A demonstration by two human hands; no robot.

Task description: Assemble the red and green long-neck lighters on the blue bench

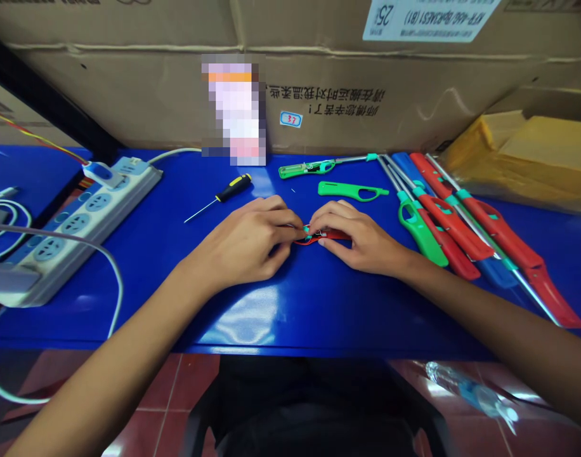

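Observation:
Between my two hands is a red utility lighter (337, 235) with its casing opened, and small inner parts and a thin wire show in it. My left hand (252, 238) has its fingers closed on the lighter's left side. My right hand (361, 238) pinches the right portion, thumb low and fingertips over the inner parts. My fingers cover much of the lighter. Beyond my hands lie a green lighter (300, 169) with its inside exposed and a loose green casing half (342, 190). A black and yellow screwdriver (236, 188) rests beyond my left hand.
To the right lies a pile of red, green and blue lighters (455, 222). A white power strip (88, 222) with cables stands left. Cardboard boxes (176, 95) back the blue table (152, 317); a yellowish carton (552, 158) sits far right. On the floor is a plastic bottle (471, 390).

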